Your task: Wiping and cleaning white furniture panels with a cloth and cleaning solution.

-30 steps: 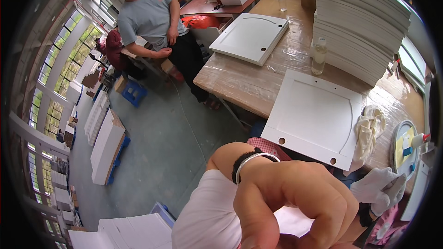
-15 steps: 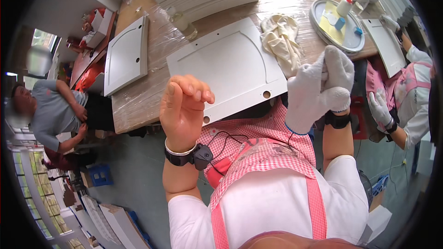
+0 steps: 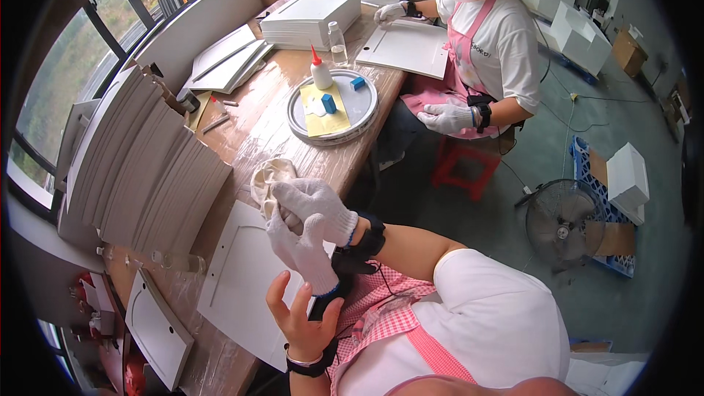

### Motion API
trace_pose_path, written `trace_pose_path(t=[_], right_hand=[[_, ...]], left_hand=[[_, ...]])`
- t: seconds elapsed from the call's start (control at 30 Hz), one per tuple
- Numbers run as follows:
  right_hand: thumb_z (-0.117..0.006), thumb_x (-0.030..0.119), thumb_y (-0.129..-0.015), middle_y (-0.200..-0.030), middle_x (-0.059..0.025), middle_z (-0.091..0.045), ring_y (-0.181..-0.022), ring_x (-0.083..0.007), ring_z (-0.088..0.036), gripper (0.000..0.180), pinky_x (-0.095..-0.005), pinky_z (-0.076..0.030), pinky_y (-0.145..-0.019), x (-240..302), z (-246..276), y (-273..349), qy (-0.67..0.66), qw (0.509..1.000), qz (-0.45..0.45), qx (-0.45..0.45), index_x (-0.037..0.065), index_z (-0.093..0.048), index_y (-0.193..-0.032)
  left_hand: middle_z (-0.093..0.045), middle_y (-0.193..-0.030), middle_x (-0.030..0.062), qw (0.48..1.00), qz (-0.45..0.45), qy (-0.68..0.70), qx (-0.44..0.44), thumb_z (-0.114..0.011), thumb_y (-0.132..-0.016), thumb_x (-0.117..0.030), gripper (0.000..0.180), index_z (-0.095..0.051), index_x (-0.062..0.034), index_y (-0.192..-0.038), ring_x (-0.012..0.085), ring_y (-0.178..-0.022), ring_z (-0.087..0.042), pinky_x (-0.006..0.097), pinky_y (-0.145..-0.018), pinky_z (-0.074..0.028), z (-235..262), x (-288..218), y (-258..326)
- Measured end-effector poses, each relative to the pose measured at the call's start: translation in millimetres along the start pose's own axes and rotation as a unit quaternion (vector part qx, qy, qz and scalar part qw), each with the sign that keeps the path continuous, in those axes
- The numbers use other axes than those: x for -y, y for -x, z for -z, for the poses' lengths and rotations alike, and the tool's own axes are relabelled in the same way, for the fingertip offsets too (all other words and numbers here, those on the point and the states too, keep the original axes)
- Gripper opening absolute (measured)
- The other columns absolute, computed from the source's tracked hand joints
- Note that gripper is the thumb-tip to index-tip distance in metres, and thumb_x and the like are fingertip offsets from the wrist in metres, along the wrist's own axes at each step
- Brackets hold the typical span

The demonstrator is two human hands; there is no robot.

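Glove (image 3: 304, 251), pinched by right fingers (image 3: 292, 192), hangs just beside spread left fingers (image 3: 299, 304).

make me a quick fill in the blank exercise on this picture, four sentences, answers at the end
The person's bare hand is the ____ one.
The person's gloved hand holds a loose glove coloured ____.
Both small blocks near the white bottle are coloured ____.
That bottle's pointed tip is coloured ____.

Missing words: left; white; blue; red
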State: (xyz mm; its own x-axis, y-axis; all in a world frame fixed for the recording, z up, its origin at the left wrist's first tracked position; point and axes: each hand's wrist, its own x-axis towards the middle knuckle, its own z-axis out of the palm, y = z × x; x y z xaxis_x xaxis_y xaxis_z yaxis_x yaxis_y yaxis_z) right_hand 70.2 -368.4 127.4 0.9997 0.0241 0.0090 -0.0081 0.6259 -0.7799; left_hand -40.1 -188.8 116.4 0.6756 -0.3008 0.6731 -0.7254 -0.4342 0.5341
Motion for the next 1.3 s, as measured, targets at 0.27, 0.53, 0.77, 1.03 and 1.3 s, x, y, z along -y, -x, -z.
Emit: trace_pose_path(t=[0.27,0.53,0.77,1.03,1.3], right_hand=[[-0.061,0.027,-0.105,-0.079,-0.0020,-0.068,-0.071,-0.0082,-0.063,0.029,-0.0245,-0.052,-0.063,-26,8,-9,0.131,0.989,-0.001,0.074,0.004,-0.072,-0.093],[-0.069,0.022,-0.096,-0.087,-0.0113,-0.072,-0.083,-0.0185,-0.071,0.019,-0.0331,-0.056,-0.074,3,-7,23,0.392,0.903,0.150,0.096,0.004,-0.072,-0.104],[-0.065,0.032,-0.098,-0.088,-0.0070,-0.072,-0.074,-0.0142,-0.070,0.028,-0.0283,-0.056,-0.071,-13,-21,37,0.481,0.842,0.054,0.239,0.005,-0.071,-0.106],[-0.062,0.020,-0.096,-0.078,-0.0046,-0.067,-0.066,-0.0151,-0.062,0.021,-0.0315,-0.052,-0.063,-27,-6,27,0.078,0.968,-0.087,0.221,0.000,-0.066,-0.089],[-0.063,0.038,-0.096,-0.084,-0.0218,-0.065,-0.082,-0.0430,-0.064,0.033,-0.0491,-0.050,-0.073,-38,3,42,0.524,0.777,0.058,0.345,0.004,-0.064,-0.094]], left_hand=[[-0.066,-0.103,0.0109,0.993,0.075,0.021,-0.091,-0.065,-0.099,-0.007,0.013,-0.065,0.0014,-0.108,0.0208,-0.093,-0.064,0.032,-0.084,-0.050,15,16,1],[-0.064,-0.103,0.0046,0.910,0.295,0.176,-0.233,-0.057,-0.105,-0.010,0.011,-0.061,-0.0018,-0.111,0.0119,-0.092,-0.062,0.026,-0.083,-0.052,48,40,-1],[-0.062,-0.098,0.0035,0.952,0.252,0.070,-0.159,-0.068,-0.096,-0.002,0.015,-0.061,-0.0014,-0.109,0.0115,-0.084,-0.058,0.025,-0.075,-0.049,9,47,-9],[-0.058,-0.095,0.0092,0.957,0.059,-0.282,0.019,-0.075,-0.081,0.001,0.024,-0.067,-0.0046,-0.103,0.0267,-0.079,-0.062,0.034,-0.065,-0.051,2,67,5],[-0.070,-0.088,0.0079,0.717,0.463,0.521,-0.005,-0.049,-0.103,-0.014,0.021,-0.064,-0.0035,-0.114,0.0126,-0.058,-0.056,0.026,-0.049,-0.044,37,108,7]])
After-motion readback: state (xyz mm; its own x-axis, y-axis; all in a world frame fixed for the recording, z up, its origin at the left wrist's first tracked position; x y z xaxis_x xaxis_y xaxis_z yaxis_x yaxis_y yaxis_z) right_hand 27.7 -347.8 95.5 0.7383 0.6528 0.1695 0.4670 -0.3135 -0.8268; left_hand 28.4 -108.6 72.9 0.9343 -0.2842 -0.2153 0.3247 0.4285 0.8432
